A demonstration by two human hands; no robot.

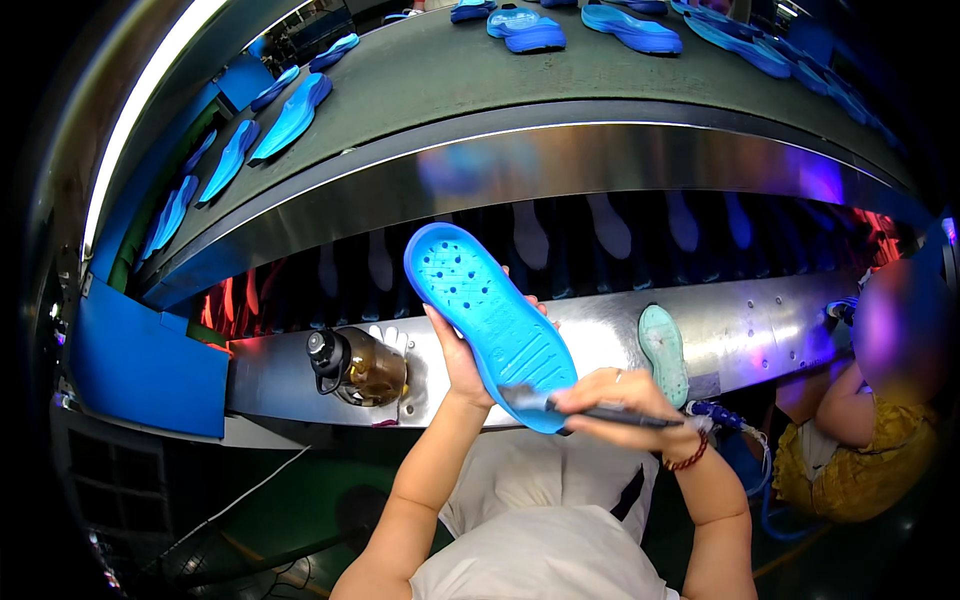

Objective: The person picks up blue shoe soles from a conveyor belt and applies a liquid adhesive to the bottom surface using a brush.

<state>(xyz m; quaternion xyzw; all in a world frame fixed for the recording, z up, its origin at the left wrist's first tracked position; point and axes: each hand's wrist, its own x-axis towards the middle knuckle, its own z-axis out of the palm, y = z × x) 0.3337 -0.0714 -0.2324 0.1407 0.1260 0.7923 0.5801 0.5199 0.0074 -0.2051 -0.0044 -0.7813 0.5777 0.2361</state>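
Observation:
A bright blue shoe sole [470,285] is tilted in front of me, its hollow inner side up, with small holes at the far end and ribs nearer me. My left hand [460,360] grips it from beneath along its left edge, and some fingertips show past its right edge. In my right hand [622,405] is a dark-handled brush [625,413]. Its blurred bristles lie at the near end of the sole and seem to touch it. A red bead bracelet circles my right wrist.
A metal ledge [600,330] carries a dark brown bottle [372,368] on the left and a pale green sole [664,352] on the right. Beyond, a conveyor belt [420,85] bears several blue soles [632,30]. Another person in yellow [850,460] sits at the right.

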